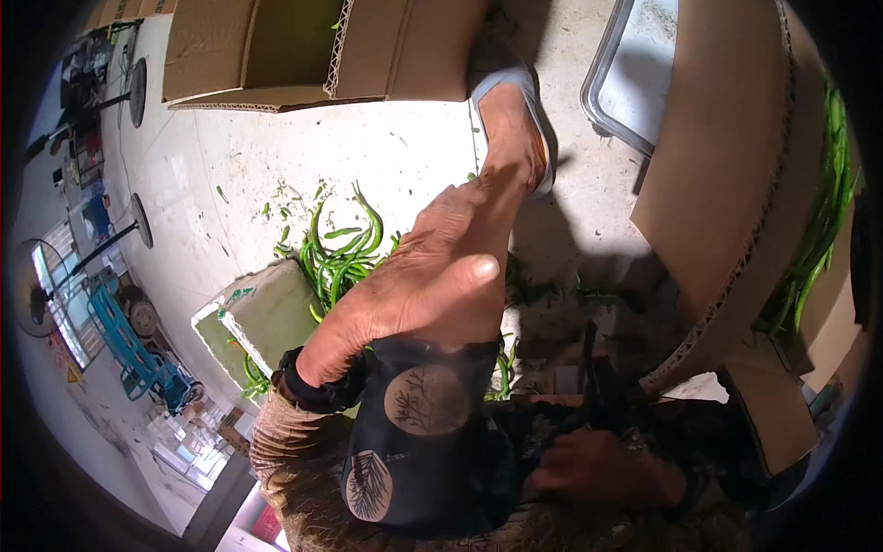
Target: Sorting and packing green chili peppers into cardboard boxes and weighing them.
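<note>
My left hand (407, 276) rests on my bare lower leg, its fingers lying along the shin and its thumb apart. Nothing is held in it. Beside that hand, a loose heap of long green chili peppers (341, 259) lies on the pale floor. My right hand (600, 462) sits low in deep shadow near my lap, fingers curled; whether it grips anything is too dark to tell. Just beyond it stands a dark, narrow object (590, 352) that I cannot identify. More green peppers (509, 366) show on the floor beside my patterned dark trouser leg (428, 476).
An open cardboard box (414, 48) stands ahead. To the right, a large cardboard carton (717, 172) has long green peppers (821, 228) at its far side. A metal-rimmed tray (631, 90) lies behind it. Left are a pale green block (272, 317), stand fans (138, 221) and a blue cart (131, 345).
</note>
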A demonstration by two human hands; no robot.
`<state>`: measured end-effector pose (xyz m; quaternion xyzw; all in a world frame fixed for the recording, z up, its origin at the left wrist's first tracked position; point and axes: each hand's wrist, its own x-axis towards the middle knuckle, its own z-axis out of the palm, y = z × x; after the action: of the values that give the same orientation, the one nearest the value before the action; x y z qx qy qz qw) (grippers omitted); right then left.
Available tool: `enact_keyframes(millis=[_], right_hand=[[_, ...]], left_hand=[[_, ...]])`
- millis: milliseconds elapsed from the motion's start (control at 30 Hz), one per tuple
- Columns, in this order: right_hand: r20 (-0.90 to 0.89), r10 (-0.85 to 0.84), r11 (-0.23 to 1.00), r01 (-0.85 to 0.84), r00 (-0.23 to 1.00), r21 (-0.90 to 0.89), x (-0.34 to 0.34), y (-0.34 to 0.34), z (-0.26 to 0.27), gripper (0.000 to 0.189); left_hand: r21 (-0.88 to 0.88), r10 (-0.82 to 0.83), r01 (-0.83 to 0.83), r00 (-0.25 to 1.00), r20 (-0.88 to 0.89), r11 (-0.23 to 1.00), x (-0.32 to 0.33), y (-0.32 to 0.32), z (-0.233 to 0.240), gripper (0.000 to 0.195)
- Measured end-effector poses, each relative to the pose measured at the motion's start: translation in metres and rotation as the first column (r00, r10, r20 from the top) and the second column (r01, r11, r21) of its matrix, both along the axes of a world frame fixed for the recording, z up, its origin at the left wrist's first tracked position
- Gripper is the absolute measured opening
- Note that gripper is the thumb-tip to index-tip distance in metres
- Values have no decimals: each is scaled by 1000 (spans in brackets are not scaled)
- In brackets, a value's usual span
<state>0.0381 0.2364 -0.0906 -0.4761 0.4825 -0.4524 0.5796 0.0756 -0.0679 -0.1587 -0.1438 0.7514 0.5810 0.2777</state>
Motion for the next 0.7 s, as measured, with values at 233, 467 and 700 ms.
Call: enact_keyframes(millis=[233,467,700], right_hand=[[-141,-4,1000,0,990,-28,9,9,-3,25],[-170,67,991,-45,983,130,6,15,-14,26],[-333,-125,989,144,935,31,20,27,-25,25]], left_hand=[[-311,-61,106,986,153,945,-18,-3,-28,84],[31,212,-247,884,417,969,-42,21,34,87],[-83,85,-61,945,315,995,-15,23,29,79]])
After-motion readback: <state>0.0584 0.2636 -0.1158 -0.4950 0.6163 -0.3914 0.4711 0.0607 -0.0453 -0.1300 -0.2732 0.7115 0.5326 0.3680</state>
